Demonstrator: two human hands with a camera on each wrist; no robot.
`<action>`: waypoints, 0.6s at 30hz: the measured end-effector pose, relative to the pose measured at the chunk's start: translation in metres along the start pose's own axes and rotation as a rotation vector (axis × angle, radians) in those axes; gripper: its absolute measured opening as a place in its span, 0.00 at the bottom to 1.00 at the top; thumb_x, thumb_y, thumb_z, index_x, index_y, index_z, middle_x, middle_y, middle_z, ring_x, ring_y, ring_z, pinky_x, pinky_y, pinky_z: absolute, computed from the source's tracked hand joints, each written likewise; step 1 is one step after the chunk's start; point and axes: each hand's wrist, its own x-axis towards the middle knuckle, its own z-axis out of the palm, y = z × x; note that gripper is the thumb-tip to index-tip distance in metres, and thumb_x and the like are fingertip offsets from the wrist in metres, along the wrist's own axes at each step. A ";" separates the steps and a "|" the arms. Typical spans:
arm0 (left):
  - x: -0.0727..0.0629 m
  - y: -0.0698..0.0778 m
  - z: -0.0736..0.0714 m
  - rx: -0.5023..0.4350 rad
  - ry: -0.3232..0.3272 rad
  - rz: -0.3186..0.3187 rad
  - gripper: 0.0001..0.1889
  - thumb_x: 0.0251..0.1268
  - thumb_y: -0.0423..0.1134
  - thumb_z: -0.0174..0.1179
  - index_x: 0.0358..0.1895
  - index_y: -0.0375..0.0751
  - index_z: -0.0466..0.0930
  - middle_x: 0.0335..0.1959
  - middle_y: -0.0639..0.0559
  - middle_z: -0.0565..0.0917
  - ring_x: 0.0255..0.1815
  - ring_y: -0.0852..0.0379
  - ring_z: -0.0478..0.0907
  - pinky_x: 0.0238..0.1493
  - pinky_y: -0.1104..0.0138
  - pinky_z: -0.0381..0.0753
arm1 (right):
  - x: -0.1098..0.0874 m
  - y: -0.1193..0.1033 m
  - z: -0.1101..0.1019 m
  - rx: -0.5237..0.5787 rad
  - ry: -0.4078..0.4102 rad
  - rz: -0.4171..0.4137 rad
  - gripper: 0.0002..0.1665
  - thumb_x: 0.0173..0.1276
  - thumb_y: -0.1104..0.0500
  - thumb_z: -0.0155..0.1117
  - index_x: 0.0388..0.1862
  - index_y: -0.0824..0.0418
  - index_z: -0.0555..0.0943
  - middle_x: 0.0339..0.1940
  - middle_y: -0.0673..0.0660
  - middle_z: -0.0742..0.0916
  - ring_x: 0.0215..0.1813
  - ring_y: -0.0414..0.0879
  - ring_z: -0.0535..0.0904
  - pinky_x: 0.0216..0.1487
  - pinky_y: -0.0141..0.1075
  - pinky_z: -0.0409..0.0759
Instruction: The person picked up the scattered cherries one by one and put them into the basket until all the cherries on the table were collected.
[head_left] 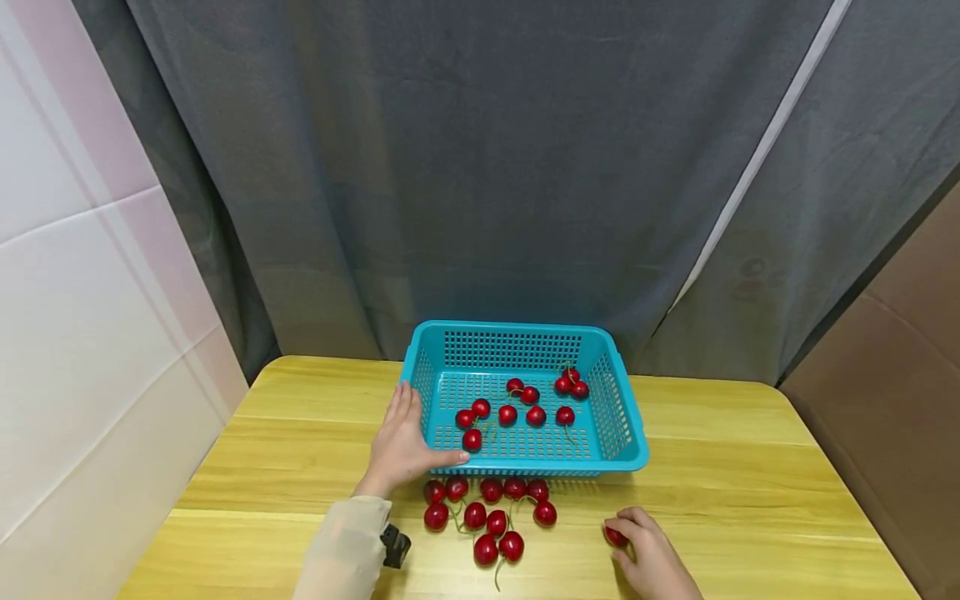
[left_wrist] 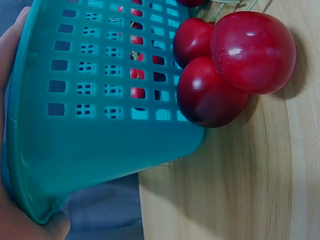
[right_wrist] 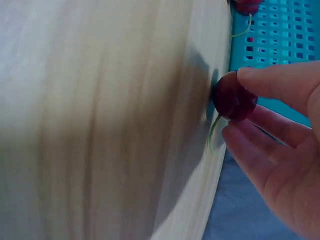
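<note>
A teal plastic basket [head_left: 525,467] stands at the far middle of the table, with several red cherries [head_left: 507,415] spread over its floor. My left hand [head_left: 405,442] holds its near left corner, the thumb along the front rim and the fingers against the left side. In front of the basket lies a cluster of loose cherries [head_left: 475,516], some with green stems. To the right of them, my right hand [head_left: 637,546] pinches a single cherry [right_wrist: 234,97] between thumb and fingers, its stem hanging out. Whether that cherry touches the tabletop, I cannot tell.
The wooden table [head_left: 735,467] has rounded far corners. Behind it hangs a dark grey curtain [head_left: 480,167]. A white panel [head_left: 97,292] stands on the left, a brown panel [head_left: 885,358] on the right.
</note>
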 end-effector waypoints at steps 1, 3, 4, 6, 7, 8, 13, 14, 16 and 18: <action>0.000 0.000 0.000 -0.003 0.001 0.001 0.68 0.28 0.70 0.66 0.68 0.25 0.46 0.72 0.35 0.42 0.72 0.40 0.37 0.67 0.49 0.49 | 0.000 0.001 0.001 0.001 0.008 -0.006 0.19 0.42 0.73 0.70 0.37 0.65 0.82 0.37 0.52 0.79 0.39 0.48 0.77 0.39 0.37 0.79; 0.000 0.000 0.000 -0.004 0.004 0.003 0.67 0.28 0.70 0.67 0.68 0.25 0.46 0.71 0.35 0.42 0.72 0.40 0.37 0.67 0.49 0.49 | 0.001 0.002 0.002 0.001 0.031 -0.026 0.19 0.41 0.75 0.70 0.36 0.65 0.82 0.36 0.51 0.78 0.38 0.47 0.78 0.37 0.35 0.79; 0.000 0.001 0.001 -0.005 0.005 0.003 0.67 0.28 0.69 0.67 0.68 0.25 0.46 0.71 0.35 0.42 0.72 0.40 0.37 0.67 0.48 0.49 | 0.001 0.003 0.003 0.001 0.048 -0.037 0.19 0.41 0.76 0.69 0.35 0.64 0.82 0.35 0.50 0.78 0.37 0.46 0.77 0.36 0.34 0.79; 0.000 0.000 0.001 -0.010 0.006 0.003 0.67 0.29 0.68 0.67 0.68 0.25 0.46 0.71 0.35 0.42 0.72 0.40 0.37 0.67 0.48 0.50 | 0.002 0.005 0.005 -0.001 0.084 -0.066 0.19 0.39 0.78 0.68 0.32 0.63 0.83 0.34 0.49 0.78 0.35 0.45 0.77 0.35 0.33 0.79; 0.000 0.000 0.001 -0.011 0.007 0.003 0.66 0.29 0.68 0.68 0.68 0.25 0.46 0.71 0.35 0.42 0.72 0.40 0.38 0.67 0.48 0.50 | 0.002 0.006 0.006 0.000 0.104 -0.081 0.20 0.38 0.79 0.68 0.31 0.62 0.82 0.33 0.48 0.78 0.35 0.44 0.77 0.34 0.32 0.79; 0.000 0.000 0.001 -0.011 0.008 0.002 0.66 0.29 0.68 0.68 0.68 0.25 0.46 0.71 0.35 0.42 0.72 0.40 0.38 0.67 0.48 0.50 | 0.002 0.007 0.007 0.000 0.122 -0.097 0.20 0.37 0.79 0.68 0.30 0.62 0.82 0.33 0.47 0.78 0.34 0.43 0.77 0.33 0.32 0.79; 0.000 0.000 0.001 -0.011 0.009 0.000 0.66 0.29 0.68 0.68 0.68 0.25 0.46 0.72 0.35 0.42 0.72 0.40 0.37 0.67 0.48 0.50 | 0.002 0.009 0.010 0.018 0.180 -0.146 0.22 0.33 0.81 0.67 0.27 0.59 0.81 0.30 0.45 0.77 0.32 0.39 0.76 0.31 0.30 0.78; 0.000 0.000 0.001 -0.011 0.009 0.000 0.66 0.29 0.67 0.68 0.68 0.25 0.46 0.72 0.35 0.42 0.72 0.40 0.37 0.67 0.48 0.50 | 0.003 0.009 0.011 0.022 0.184 -0.148 0.23 0.33 0.81 0.67 0.27 0.59 0.81 0.30 0.45 0.77 0.32 0.39 0.76 0.31 0.30 0.78; 0.000 0.000 0.001 -0.012 0.012 0.000 0.66 0.29 0.67 0.68 0.68 0.25 0.46 0.72 0.35 0.42 0.72 0.40 0.37 0.67 0.47 0.50 | 0.003 0.009 0.011 0.030 0.181 -0.149 0.23 0.32 0.82 0.67 0.27 0.60 0.81 0.30 0.45 0.77 0.32 0.39 0.75 0.31 0.30 0.78; -0.001 0.000 0.001 -0.013 0.014 0.001 0.66 0.29 0.67 0.68 0.68 0.25 0.47 0.72 0.35 0.42 0.72 0.40 0.38 0.67 0.47 0.50 | 0.003 0.009 0.011 0.031 0.172 -0.144 0.23 0.33 0.82 0.67 0.27 0.59 0.81 0.31 0.45 0.77 0.32 0.39 0.75 0.31 0.30 0.78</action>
